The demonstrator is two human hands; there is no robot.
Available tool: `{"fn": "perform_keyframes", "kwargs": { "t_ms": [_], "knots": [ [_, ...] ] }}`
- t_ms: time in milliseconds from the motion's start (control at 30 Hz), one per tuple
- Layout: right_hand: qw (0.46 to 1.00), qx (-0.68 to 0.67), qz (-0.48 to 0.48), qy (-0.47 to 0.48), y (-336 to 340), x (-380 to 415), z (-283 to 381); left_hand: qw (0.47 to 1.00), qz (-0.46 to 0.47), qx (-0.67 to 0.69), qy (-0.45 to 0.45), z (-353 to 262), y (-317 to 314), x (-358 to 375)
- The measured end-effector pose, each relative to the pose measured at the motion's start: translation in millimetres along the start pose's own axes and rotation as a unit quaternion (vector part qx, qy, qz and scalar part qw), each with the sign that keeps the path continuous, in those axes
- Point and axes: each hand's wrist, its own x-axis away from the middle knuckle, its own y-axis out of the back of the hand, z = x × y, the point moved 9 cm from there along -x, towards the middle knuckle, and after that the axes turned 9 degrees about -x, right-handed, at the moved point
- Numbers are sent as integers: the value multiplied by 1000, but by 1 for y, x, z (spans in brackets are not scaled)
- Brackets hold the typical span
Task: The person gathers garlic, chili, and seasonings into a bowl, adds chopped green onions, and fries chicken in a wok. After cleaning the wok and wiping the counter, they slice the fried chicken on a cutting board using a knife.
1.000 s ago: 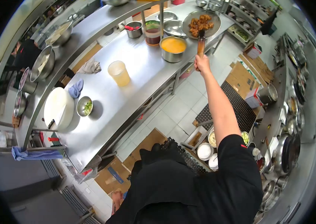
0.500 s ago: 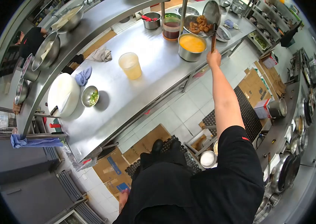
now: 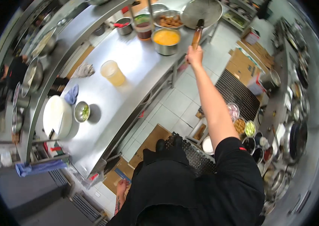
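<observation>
Stainless steel desk (image 3: pixel 136 71) curves away under my outstretched right hand (image 3: pixel 194 56), which is closed around the wooden handle of a wide metal skimmer (image 3: pixel 201 11) held just beyond the pot of yellow sauce (image 3: pixel 166 40) and beside the bowl of fried pieces (image 3: pixel 169 19). I judge the skimmer rigid but top-heavy, best gripped low on the handle. My left hand (image 3: pixel 121 187) hangs by my side; its grip I cannot tell. Shelf posts crowd ahead; open floor lies right.

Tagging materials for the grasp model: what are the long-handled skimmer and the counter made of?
Skimmer: grey metal pan, dull sheen, probably steel; whether it is perforated is unclear. Its handle is brown and matte, likely wood, held in the right hand. Counter: brushed stainless steel by its soft grey reflections.
</observation>
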Motion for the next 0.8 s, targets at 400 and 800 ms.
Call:
{"fn": "perform_keyframes", "kwargs": {
  "t_ms": [400, 800],
  "knots": [
    [943, -72, -326, 7, 370, 444, 114, 843, 287, -400, -215, -86, -73, -187],
    [806, -92, -579, 83, 752, 631, 161, 932, 278, -193, -127, -126, -161, -110]
  ]
}}
